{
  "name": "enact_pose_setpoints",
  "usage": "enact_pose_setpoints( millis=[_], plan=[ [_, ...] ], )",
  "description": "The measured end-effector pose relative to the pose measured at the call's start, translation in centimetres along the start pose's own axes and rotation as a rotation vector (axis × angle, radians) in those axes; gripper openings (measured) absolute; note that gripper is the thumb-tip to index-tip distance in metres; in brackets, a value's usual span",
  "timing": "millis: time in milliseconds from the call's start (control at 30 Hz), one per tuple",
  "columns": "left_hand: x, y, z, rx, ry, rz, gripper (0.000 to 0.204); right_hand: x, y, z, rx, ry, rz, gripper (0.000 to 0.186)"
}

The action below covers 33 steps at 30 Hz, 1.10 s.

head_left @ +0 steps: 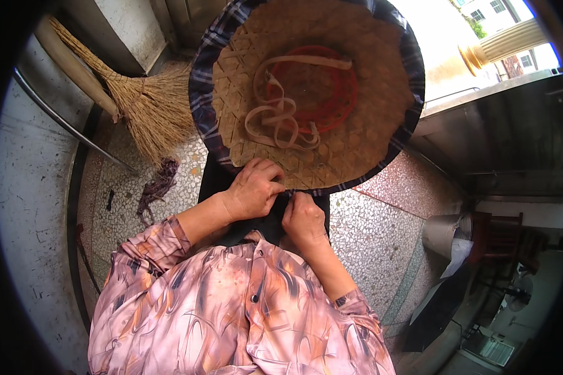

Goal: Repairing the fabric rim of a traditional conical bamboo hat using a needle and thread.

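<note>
A wide woven straw hat [369, 119] rests over my lap with its underside turned up. Dark plaid cloth [207, 119] covers its rim. Inside sit a red ring [350, 103] and a loosely coiled pale strap [275, 119]. My left hand [253, 187] is closed on the near edge of the brim, thumb and fingers pinching the straw and cloth. Just to its right, my right hand [305, 219] is closed with its fingertips against the plaid edge. Anything small between those fingers is too hidden to make out.
A straw broom [150, 106] leans at the left, near a dark purple tangle of yarn or cloth [159, 187] on the speckled floor [375, 244]. At the right stand a metal bucket [441, 234] and a dark wooden chair [500, 234]. A bright opening lies at the upper right.
</note>
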<state>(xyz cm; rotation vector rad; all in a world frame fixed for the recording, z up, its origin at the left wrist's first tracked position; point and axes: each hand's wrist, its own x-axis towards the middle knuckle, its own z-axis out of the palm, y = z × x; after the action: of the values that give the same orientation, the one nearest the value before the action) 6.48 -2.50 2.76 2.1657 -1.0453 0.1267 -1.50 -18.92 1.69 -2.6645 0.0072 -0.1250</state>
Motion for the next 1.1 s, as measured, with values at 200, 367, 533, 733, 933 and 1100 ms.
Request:
enact_pose_setpoints(
  millis=[200,367,533,733,933,1100],
  plan=[
    [-0.3,-0.3,0.3,0.016,-0.043,-0.018,0.016,1.0,-0.5,-0.3,-0.156,-0.108,-0.053,0.009],
    [-0.4,-0.4,0.0,0.012,-0.034,0.014,0.018,1.9,-0.5,-1.6,-0.167,-0.155,-0.050,0.012],
    [-0.6,-0.3,-0.5,-0.001,-0.008,0.049,0.022,4.1,0.1,-3.9,0.124,-0.112,-0.132,0.013],
    [-0.4,0.0,-0.6,-0.023,0.013,0.084,0.019,8.0,-0.8,-3.6,-0.197,-0.405,-0.047,0.016],
    [-1.2,0.3,-0.8,0.141,-0.120,0.078,0.024,9.9,-2.9,-4.1,-0.313,-0.622,-0.084,0.024],
    [-2.1,0.3,-0.5,0.134,0.000,0.090,0.032,9.1,-2.9,-4.0,-0.309,-0.552,-0.078,0.024]
  ],
)
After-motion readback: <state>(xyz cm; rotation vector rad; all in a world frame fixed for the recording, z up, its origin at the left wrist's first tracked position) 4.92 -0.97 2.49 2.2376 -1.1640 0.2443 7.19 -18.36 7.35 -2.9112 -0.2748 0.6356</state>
